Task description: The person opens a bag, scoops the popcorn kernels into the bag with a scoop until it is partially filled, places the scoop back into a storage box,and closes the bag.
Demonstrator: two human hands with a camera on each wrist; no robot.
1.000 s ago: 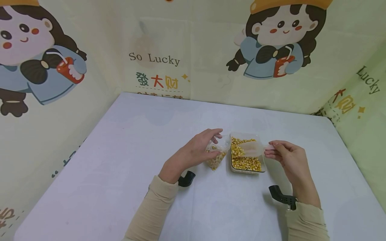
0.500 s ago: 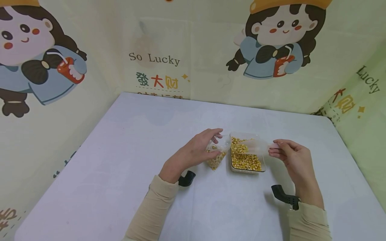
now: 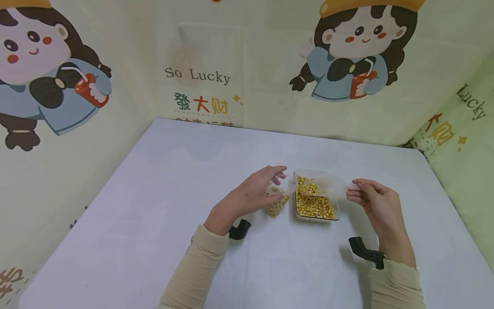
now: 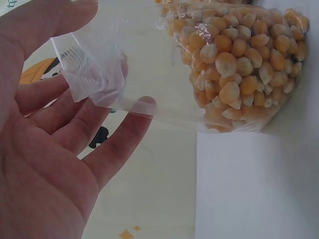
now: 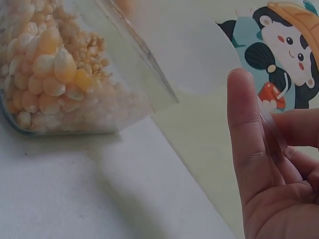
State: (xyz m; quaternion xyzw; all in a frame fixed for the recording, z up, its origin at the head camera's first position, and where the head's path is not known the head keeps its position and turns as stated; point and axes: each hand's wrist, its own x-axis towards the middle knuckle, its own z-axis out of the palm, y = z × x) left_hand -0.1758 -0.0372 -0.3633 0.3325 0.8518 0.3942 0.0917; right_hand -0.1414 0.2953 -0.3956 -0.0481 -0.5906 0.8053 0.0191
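Observation:
In the head view my right hand (image 3: 376,206) pinches the handle of a translucent scoop (image 3: 324,189) between thumb and fingers. Corn kernels (image 3: 309,189) lie on the scoop, which is over a clear box (image 3: 314,221) full of more kernels. My left hand (image 3: 251,195) curves round the top of a clear plastic bag (image 4: 99,74) just left of the box. Kernels (image 4: 239,64) fill the bag's lower part, seen close in the left wrist view. In the right wrist view the scoop's handle lies between the thumb and fingers of my right hand (image 5: 269,164).
Both bag and box stand on a white table (image 3: 154,214). A cream cloth (image 3: 270,86) with printed cartoon figures and lettering hangs behind and at the sides. Black camera mounts (image 3: 362,252) sit on both wrists.
My right hand has drawn back slightly to the right with the scoop, and kernels show on more of its blade. The left hand and the bag have barely moved.

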